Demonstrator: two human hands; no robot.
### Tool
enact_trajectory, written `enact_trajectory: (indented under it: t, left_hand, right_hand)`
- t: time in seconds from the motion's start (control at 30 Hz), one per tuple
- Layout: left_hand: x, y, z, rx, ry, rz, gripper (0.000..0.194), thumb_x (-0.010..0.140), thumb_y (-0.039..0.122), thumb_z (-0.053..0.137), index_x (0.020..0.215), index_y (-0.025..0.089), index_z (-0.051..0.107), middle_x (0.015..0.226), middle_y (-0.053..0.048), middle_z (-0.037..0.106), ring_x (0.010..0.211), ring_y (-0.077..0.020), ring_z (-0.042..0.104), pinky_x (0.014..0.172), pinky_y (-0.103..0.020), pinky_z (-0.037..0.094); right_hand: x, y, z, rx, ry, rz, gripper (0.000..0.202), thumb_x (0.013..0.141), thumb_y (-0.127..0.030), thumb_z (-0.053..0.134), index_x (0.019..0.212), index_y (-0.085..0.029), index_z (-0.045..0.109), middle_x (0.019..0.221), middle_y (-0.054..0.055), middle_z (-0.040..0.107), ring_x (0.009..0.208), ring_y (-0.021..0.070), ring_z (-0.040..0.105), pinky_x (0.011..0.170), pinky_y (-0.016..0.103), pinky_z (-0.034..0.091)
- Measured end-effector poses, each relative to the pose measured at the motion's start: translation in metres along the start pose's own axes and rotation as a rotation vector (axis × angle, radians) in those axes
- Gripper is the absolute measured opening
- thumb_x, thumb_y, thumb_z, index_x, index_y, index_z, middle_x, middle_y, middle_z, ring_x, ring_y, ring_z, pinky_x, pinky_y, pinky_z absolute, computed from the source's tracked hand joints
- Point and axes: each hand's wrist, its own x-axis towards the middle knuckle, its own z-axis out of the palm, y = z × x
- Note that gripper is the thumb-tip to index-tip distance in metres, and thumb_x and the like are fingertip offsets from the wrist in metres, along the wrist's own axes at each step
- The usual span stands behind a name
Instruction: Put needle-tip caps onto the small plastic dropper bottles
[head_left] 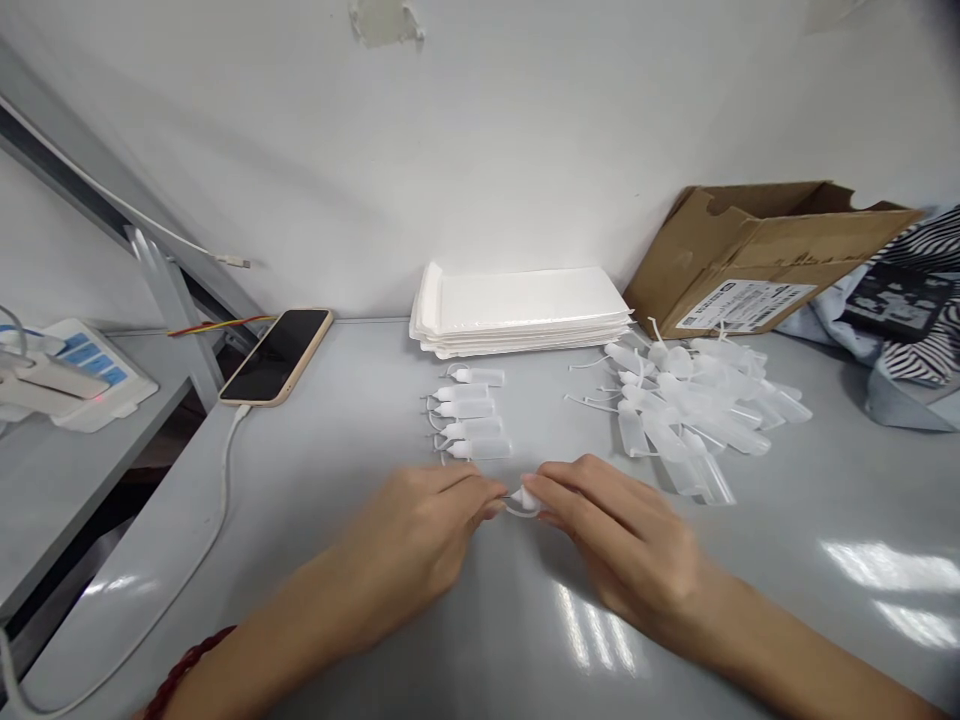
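My right hand (630,540) pinches a small translucent needle-tip dropper bottle (528,497), whose white cone top points left. Most of its body is hidden behind my fingers. At the bottle's tip, my left hand (431,530) is closed in a pinch; a thin dark needle and a white strap run from the bottle toward those fingertips. Whatever the left fingertips grip is too covered to make out. Just beyond my hands, several similar bottles (480,428) lie side by side in a column, tips to the left. A loose heap of bottles (675,400) lies to the right.
A stack of white padded envelopes (525,305) rests against the wall. Behind the heap stands an open cardboard box (750,250), with clothing (892,310) beside it. At left lie a phone (277,355) with a white cable (223,490) and a power strip (82,370).
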Motion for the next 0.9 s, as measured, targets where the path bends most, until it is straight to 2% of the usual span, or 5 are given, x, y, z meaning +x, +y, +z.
enact_trajectory:
  t: [0.3, 0.4, 0.63, 0.8, 0.9]
  left_hand:
    - [-0.004, -0.006, 0.012, 0.112, 0.002, 0.063, 0.026, 0.088, 0.005, 0.038, 0.075, 0.014, 0.059, 0.066, -0.002, 0.059, 0.054, -0.0127, 0.050, 0.052, -0.024, 0.039]
    - [-0.004, -0.007, 0.013, 0.089, 0.031, 0.073, 0.026, 0.088, 0.006, 0.039, 0.076, 0.013, 0.060, 0.066, -0.002, 0.060, 0.055, -0.0129, 0.051, 0.051, -0.025, 0.040]
    - [-0.002, -0.005, 0.001, -0.019, 0.111, -0.011, 0.019, 0.091, 0.018, 0.049, 0.104, 0.015, 0.063, 0.090, -0.003, 0.070, 0.079, -0.0147, 0.064, 0.072, -0.025, 0.050]
    - [-0.001, -0.005, -0.003, -0.013, 0.198, -0.033, 0.017, 0.090, 0.018, 0.052, 0.099, 0.016, 0.066, 0.084, -0.002, 0.070, 0.073, -0.0135, 0.064, 0.067, -0.023, 0.050]
    - [-0.001, -0.003, -0.003, -0.036, 0.184, -0.040, 0.016, 0.090, 0.016, 0.051, 0.095, 0.018, 0.066, 0.081, 0.000, 0.069, 0.070, -0.0114, 0.062, 0.064, -0.021, 0.047]
  right_hand:
    - [-0.003, -0.005, 0.004, -0.010, -0.030, -0.054, 0.039, 0.074, 0.012, 0.047, 0.110, 0.001, 0.055, 0.093, 0.018, 0.063, 0.080, 0.0217, 0.056, 0.063, 0.034, 0.052]
    - [-0.002, -0.004, 0.004, 0.048, -0.033, -0.022, 0.036, 0.077, 0.009, 0.048, 0.111, 0.000, 0.055, 0.094, 0.017, 0.062, 0.078, 0.0199, 0.054, 0.062, 0.033, 0.051]
    - [0.001, 0.001, 0.000, 0.218, 0.013, 0.136, 0.034, 0.083, 0.003, 0.050, 0.116, -0.007, 0.054, 0.100, 0.013, 0.060, 0.089, 0.0153, 0.057, 0.072, 0.026, 0.052]
    - [0.004, 0.003, -0.003, 0.213, 0.038, 0.157, 0.032, 0.084, 0.002, 0.051, 0.113, -0.010, 0.055, 0.098, 0.011, 0.061, 0.087, 0.0130, 0.058, 0.071, 0.023, 0.052]
    - [0.005, 0.002, -0.002, 0.224, 0.027, 0.150, 0.030, 0.084, 0.001, 0.051, 0.112, -0.009, 0.055, 0.098, 0.011, 0.062, 0.087, 0.0140, 0.059, 0.070, 0.024, 0.052]
